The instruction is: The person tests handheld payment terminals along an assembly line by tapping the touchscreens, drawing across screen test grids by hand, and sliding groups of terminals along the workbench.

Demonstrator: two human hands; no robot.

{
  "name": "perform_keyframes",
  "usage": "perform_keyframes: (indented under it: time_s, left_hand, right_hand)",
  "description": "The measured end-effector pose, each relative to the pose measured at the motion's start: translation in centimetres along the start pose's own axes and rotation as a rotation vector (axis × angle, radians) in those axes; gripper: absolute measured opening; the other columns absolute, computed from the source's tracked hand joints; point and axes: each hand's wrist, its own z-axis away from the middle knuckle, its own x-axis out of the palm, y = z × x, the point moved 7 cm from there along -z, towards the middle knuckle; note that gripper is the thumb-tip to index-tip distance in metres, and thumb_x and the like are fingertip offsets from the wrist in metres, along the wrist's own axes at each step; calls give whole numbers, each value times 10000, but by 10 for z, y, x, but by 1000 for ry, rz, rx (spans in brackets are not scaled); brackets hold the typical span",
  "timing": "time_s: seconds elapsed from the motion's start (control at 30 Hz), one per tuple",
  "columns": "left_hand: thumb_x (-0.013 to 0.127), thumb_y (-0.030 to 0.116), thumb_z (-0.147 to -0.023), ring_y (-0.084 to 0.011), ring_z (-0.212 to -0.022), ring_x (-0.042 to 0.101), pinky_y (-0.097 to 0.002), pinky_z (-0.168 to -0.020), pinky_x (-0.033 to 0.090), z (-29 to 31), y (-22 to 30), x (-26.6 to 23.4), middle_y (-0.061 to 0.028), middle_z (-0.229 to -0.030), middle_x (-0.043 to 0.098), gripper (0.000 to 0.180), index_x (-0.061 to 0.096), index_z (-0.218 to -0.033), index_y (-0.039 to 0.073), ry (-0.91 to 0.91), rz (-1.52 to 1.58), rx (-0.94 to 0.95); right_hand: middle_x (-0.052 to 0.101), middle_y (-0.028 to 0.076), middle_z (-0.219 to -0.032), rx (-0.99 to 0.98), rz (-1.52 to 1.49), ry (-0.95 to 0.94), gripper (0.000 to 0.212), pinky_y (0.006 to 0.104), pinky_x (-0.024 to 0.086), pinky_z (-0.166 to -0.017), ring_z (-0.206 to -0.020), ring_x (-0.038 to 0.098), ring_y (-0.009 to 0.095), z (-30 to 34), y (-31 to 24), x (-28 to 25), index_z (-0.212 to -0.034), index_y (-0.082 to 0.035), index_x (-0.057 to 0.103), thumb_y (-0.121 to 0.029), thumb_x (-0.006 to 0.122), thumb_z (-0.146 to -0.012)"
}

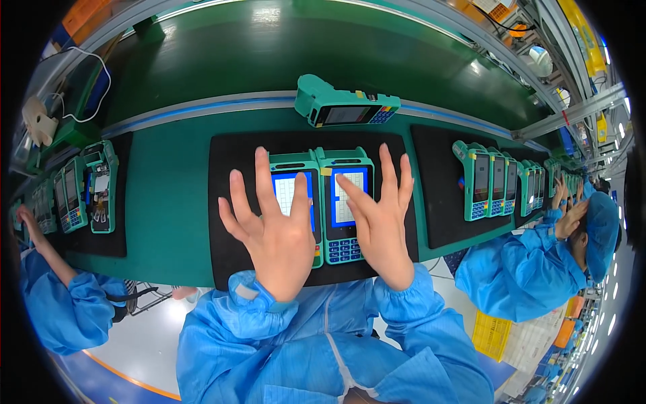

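Two green handheld payment terminals lie side by side on a black mat (229,195) in front of me. Both screens are lit, showing a white grid with a blue border. My left hand (279,236) hovers over the left payment terminal (295,159), fingers spread, covering much of its screen and keypad. Over the right payment terminal (344,250) is my right hand (383,222), with its index finger at the screen's upper part; whether it touches I cannot tell. The other fingers of that hand are stretched out. Neither hand holds anything.
Another green terminal (346,111) rests at the far bench edge, beside a green conveyor belt (262,50). Several terminals (496,182) stand on a mat to the right; an opened terminal (101,192) lies at left. Co-workers in blue sit on both sides.
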Motion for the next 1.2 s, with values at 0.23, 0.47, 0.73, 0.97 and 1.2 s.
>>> perform_keyframes:
  time_s: [0.23, 0.47, 0.73, 0.97, 1.2]
  left_hand:
    - [699, 147, -792, -446, -1351, 193, -644, -1044, 136, 55, 5, -15, -185, -1470, 349, 291, 679, -1082, 150, -119, -31, 51]
    - [689, 120, -793, -449, -1364, 179, -611, -1060, 125, 10, -1, -8, -166, -1480, 347, 235, 705, -1027, 145, -37, -66, -12]
    - [676, 75, -794, -457, -1363, 135, -615, -1051, 144, 21, -8, -8, -179, -1488, 303, 281, 687, -1065, 148, -85, -33, 6]
    - [704, 151, -818, -456, -1345, 147, -623, -1063, 111, 59, -6, -19, -191, -1466, 342, 287, 681, -1103, 170, -156, -33, 42]
    - [701, 112, -803, -459, -1356, 162, -624, -1048, 145, 15, -10, -10, -182, -1488, 314, 254, 689, -1055, 148, -32, -76, -10]
  right_hand:
    - [197, 202, -1524, 50, -53, -135, 364, 682, 70, -1061, -1394, 84, 500, 56, 2, -2, -1153, -240, 680, -45, 623, -851]
    - [203, 175, -1532, 40, 73, -8, 312, 554, 159, -1118, -1415, 71, 443, 4, -2, -4, -1118, -196, 701, -33, 586, -878]
    - [188, 159, -1537, 70, 16, -57, 338, 516, 212, -1120, -1422, 32, 426, 20, 8, -3, -1159, -191, 683, -16, 575, -891]
    - [174, 166, -1540, 97, -7, -151, 364, 508, 222, -1122, -1421, 6, 431, 56, 7, -6, -1163, -203, 681, 5, 573, -885]
    - [177, 170, -1541, 85, 21, -5, 304, 530, 211, -1116, -1422, 28, 436, 8, 10, -8, -1136, -169, 688, -30, 538, -911]
